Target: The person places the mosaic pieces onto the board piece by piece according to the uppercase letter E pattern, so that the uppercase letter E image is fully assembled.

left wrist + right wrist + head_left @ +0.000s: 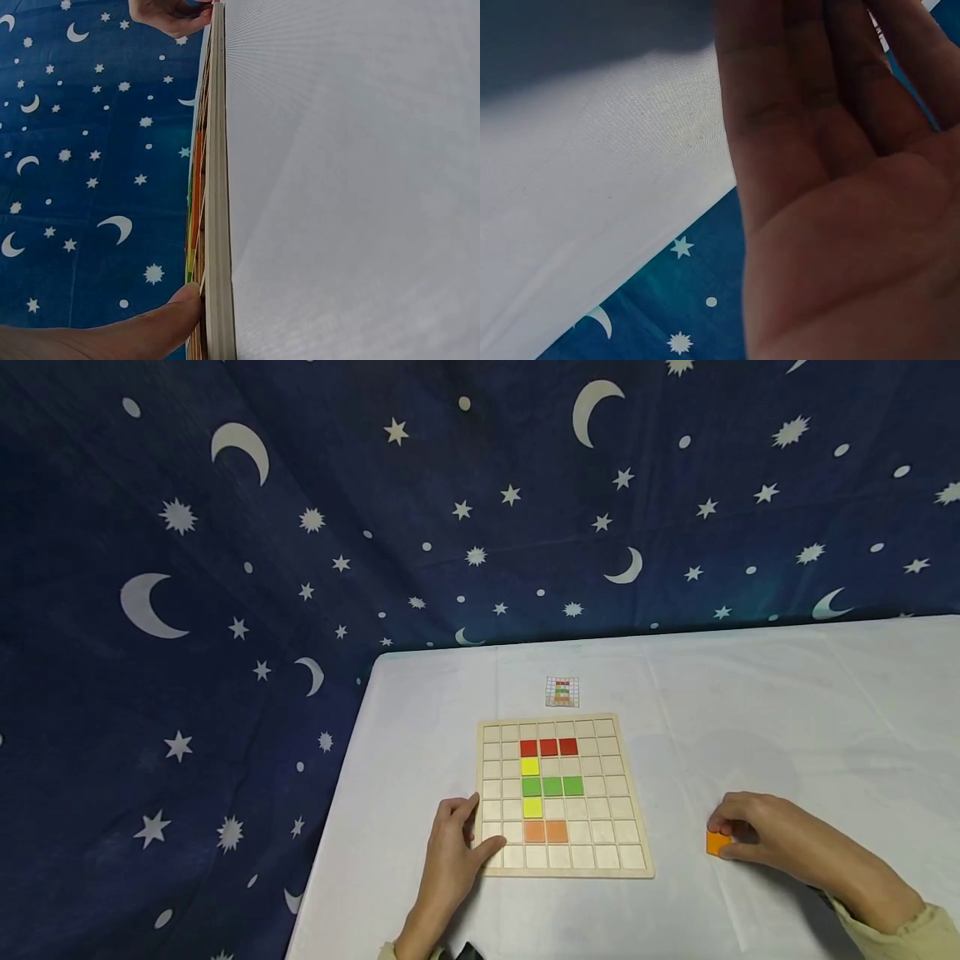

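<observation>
A pale wooden grid board [596,856] lies on the white table with red, yellow, green and orange square tiles in its cells. My left hand [453,843] grips its left edge near the bottom corner, thumb over the top face. In the left wrist view, the thumb [161,326] lies against the board's side [217,225]. To the right of the board, my right hand [765,827] pinches an orange square tile [717,842] between thumb and fingers, low over the table. In the right wrist view the palm [840,247] fills the right side and the tile is hidden.
A small card [562,692] with a coloured grid pattern lies just behind the board. White cloth covers the table [420,735]. A dark blue curtain [420,460] with moons and stars hangs behind and on the left. A small black object [469,952] shows at the bottom edge.
</observation>
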A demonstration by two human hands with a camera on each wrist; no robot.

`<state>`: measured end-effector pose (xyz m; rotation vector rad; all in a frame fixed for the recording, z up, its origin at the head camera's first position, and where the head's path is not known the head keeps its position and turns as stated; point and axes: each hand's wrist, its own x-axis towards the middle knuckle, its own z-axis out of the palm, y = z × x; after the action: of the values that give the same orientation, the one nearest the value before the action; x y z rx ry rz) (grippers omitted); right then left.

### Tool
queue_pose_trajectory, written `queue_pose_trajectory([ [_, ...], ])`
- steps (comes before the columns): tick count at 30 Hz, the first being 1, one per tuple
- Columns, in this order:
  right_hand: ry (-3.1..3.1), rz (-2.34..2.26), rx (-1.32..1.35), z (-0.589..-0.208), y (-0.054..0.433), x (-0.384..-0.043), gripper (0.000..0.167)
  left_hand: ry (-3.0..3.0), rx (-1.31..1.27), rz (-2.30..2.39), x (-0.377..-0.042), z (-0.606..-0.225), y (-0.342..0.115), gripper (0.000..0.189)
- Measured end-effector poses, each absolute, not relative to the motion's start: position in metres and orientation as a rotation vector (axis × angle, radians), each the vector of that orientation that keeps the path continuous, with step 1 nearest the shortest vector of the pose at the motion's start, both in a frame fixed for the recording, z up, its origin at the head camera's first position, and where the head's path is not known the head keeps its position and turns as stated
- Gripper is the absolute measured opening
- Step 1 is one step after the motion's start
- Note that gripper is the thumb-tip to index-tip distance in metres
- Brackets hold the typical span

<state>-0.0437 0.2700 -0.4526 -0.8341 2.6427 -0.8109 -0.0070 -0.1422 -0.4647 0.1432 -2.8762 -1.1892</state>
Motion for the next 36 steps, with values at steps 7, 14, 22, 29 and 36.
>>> queue_pose_trajectory([
  [7, 2.661, -0.826, -0.894, -0.454, 0.267, -0.043, 0.033, -2.873, 0.141, -1.188, -0.007, -0.464, -0.142, 0.071],
  [14, 2.609, -0.846, -0.844, -0.450, 0.261, -0.045, 0.031, -2.875, 0.133, -1.181, -0.008, -0.464, -0.142, 0.071],
  [22, 2.602, -0.938, -0.979, -0.448, 0.250, -0.049, 0.026, -2.875, 0.110, -1.176, -0.007, -0.465, -0.142, 0.071],
  [29, 2.631, -0.932, -0.976, -0.435, 0.228, -0.055, 0.024, -2.877, 0.105, -1.175, -0.007, -0.465, -0.143, 0.072],
  [36, 2.623, -0.872, -0.980, -0.427, 0.199, -0.060, 0.023, -2.879, 0.106, -1.178, -0.006, -0.465, -0.143, 0.071],
])
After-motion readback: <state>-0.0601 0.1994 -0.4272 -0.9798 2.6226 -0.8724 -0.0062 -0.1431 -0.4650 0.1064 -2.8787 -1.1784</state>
